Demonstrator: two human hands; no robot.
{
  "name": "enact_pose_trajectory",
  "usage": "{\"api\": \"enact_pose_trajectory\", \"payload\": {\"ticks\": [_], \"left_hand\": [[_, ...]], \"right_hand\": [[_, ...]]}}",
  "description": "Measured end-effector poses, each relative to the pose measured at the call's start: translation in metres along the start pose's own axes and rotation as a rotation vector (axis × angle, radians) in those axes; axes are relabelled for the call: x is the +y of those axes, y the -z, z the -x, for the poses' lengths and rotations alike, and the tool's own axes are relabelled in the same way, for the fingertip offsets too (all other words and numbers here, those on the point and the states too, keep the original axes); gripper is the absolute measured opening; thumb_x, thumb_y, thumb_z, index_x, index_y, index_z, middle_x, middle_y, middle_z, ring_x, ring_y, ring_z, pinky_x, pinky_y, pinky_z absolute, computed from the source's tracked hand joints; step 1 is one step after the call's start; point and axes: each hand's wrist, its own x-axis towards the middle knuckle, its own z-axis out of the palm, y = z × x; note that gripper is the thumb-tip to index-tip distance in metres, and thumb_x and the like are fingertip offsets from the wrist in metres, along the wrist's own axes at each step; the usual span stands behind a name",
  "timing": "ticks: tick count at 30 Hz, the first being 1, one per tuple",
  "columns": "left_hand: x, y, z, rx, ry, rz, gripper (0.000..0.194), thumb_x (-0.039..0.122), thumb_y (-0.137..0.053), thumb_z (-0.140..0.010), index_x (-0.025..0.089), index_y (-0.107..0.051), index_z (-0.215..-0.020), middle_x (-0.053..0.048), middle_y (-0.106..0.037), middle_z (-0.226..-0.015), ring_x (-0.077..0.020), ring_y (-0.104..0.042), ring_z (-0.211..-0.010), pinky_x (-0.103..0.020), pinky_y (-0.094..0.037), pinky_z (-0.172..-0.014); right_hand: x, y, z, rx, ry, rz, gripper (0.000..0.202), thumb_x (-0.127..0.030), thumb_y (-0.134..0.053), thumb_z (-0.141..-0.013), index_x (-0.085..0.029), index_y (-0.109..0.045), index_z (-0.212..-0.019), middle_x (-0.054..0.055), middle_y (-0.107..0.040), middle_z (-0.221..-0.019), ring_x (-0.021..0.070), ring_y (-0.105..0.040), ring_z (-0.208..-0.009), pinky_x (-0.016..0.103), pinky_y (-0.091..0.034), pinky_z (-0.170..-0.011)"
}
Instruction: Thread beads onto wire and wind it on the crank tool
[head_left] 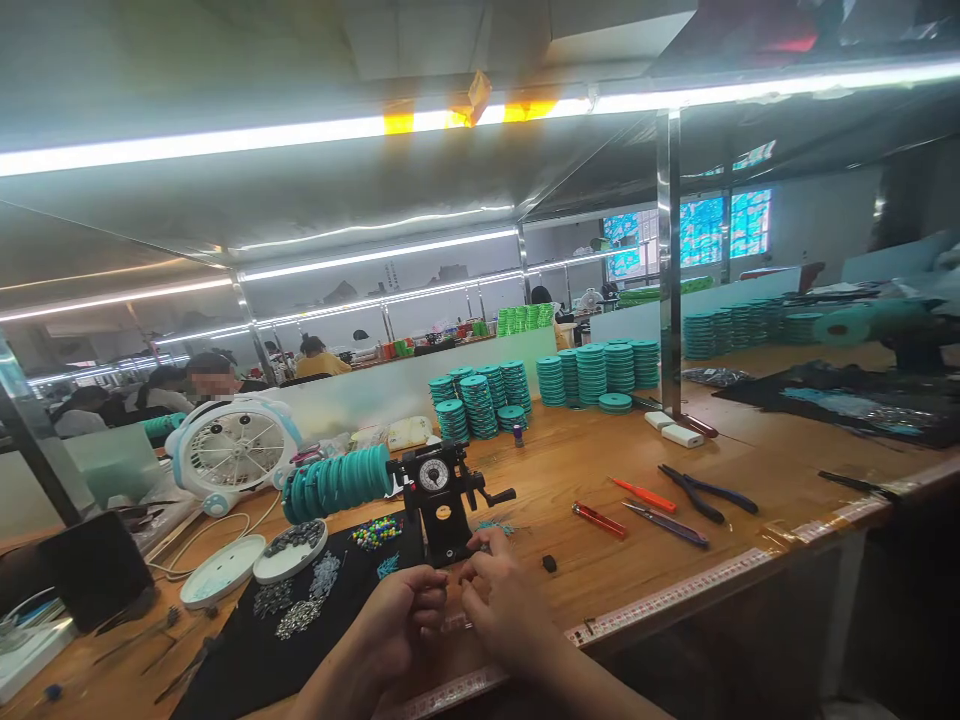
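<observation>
Both hands are close together over the table's front edge, just in front of a black hand-crank winder [437, 500] with a round dial. My left hand [405, 610] is closed, its fingertips pinched at something too small to make out. Opposite it, my right hand [499, 590] is closed too, fingers curled and fingertips facing the left; what they hold is hidden or too fine to see. A row of teal spools [337, 480] sits on the winder's shaft. Left of the hands, a black mat [247, 650] bears colored beads [377, 533] and small metal parts [298, 618].
Stacks of teal spools [590, 375] line the back. To the right lie pliers [705, 492], an orange tool [643, 494], a red-handled tool [598, 520] and a knife-like tool [666, 524]. A white fan [236, 450] and two shallow dishes [223, 572] stand left. People sit farther back.
</observation>
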Motion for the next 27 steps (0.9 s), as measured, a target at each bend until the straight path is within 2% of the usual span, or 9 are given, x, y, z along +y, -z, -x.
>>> {"api": "enact_pose_trajectory", "payload": {"ticks": [4,7,9,12,13,15,18,22,27], "left_hand": [[0.0,0.0,0.0,-0.004,0.012,0.011,0.025,0.011,-0.045,-0.079,0.019,-0.035,-0.057,0.011,-0.018,-0.047,-0.0023,-0.017,-0.033,-0.013,-0.012,-0.035],[0.001,-0.001,0.001,0.004,0.022,0.016,0.027,0.011,-0.045,-0.08,0.019,-0.033,-0.057,0.011,-0.018,-0.047,-0.0023,-0.018,-0.032,-0.013,-0.013,-0.035],[0.0,-0.002,0.001,0.012,0.026,0.01,0.027,0.011,-0.045,-0.079,0.02,-0.032,-0.057,0.011,-0.018,-0.047,-0.0023,-0.018,-0.032,-0.013,-0.013,-0.035],[0.001,-0.002,0.001,0.027,0.024,-0.018,0.025,0.011,-0.043,-0.08,0.018,-0.035,-0.057,0.011,-0.019,-0.047,-0.0019,-0.017,-0.032,-0.013,-0.012,-0.035],[0.001,-0.003,0.0,0.03,0.019,-0.033,0.025,0.011,-0.042,-0.08,0.018,-0.036,-0.057,0.011,-0.019,-0.047,-0.0018,-0.016,-0.032,-0.013,-0.011,-0.035],[0.003,-0.003,0.001,0.032,0.002,-0.068,0.025,0.012,-0.045,-0.079,0.017,-0.037,-0.057,0.011,-0.02,-0.047,-0.0015,-0.015,-0.033,-0.013,-0.011,-0.035],[0.006,-0.003,0.003,0.021,-0.034,-0.124,0.021,0.012,-0.052,-0.075,0.016,-0.041,-0.058,0.011,-0.021,-0.047,-0.0013,-0.015,-0.034,-0.013,-0.01,-0.036],[0.009,-0.006,0.007,-0.024,-0.07,-0.198,0.014,0.012,-0.06,-0.069,0.014,-0.048,-0.061,0.012,-0.019,-0.047,-0.0019,-0.014,-0.037,-0.014,-0.009,-0.038],[0.009,-0.008,0.008,-0.029,-0.119,-0.283,0.015,0.017,-0.066,-0.065,0.014,-0.052,-0.064,0.012,-0.019,-0.048,-0.0024,-0.013,-0.039,-0.015,-0.009,-0.039]], "right_hand": [[0.005,0.014,0.004,0.082,-0.078,-0.029,0.011,-0.011,-0.049,-0.069,-0.018,-0.057,-0.065,0.008,-0.05,-0.097,0.0222,-0.053,-0.092,0.035,-0.04,-0.088],[0.015,0.027,0.004,0.191,-0.211,-0.249,0.008,-0.016,-0.052,-0.064,-0.02,-0.049,-0.058,0.007,-0.053,-0.088,0.024,-0.054,-0.087,0.037,-0.041,-0.083],[0.022,0.032,0.001,0.213,-0.305,-0.4,0.008,-0.022,-0.049,-0.067,-0.02,-0.045,-0.06,0.009,-0.055,-0.09,0.0231,-0.056,-0.083,0.035,-0.045,-0.075],[0.027,0.032,-0.003,0.171,-0.357,-0.538,0.014,-0.03,-0.035,-0.077,-0.019,-0.044,-0.072,0.012,-0.057,-0.102,0.0195,-0.061,-0.082,0.031,-0.048,-0.065],[0.027,0.03,-0.004,0.141,-0.366,-0.574,0.017,-0.031,-0.033,-0.078,-0.019,-0.045,-0.076,0.012,-0.059,-0.101,0.0177,-0.062,-0.077,0.028,-0.048,-0.061],[0.024,0.023,-0.005,0.043,-0.381,-0.608,0.018,-0.031,-0.035,-0.078,-0.018,-0.047,-0.081,0.007,-0.063,-0.079,0.0145,-0.058,-0.056,0.025,-0.043,-0.047],[0.018,0.009,-0.005,-0.115,-0.387,-0.599,0.01,-0.025,-0.048,-0.073,-0.017,-0.053,-0.072,-0.003,-0.053,-0.047,0.0097,-0.04,-0.034,0.022,-0.031,-0.038],[0.009,-0.005,-0.008,-0.164,-0.372,-0.596,0.008,-0.019,-0.052,-0.073,-0.017,-0.052,-0.065,-0.005,-0.052,-0.048,0.0095,-0.044,-0.042,0.022,-0.034,-0.046],[0.009,-0.01,-0.016,-0.093,-0.403,-0.606,0.021,-0.03,-0.058,-0.074,-0.015,-0.058,-0.06,-0.006,-0.042,-0.045,0.0093,-0.039,-0.045,0.023,-0.029,-0.047]]}}
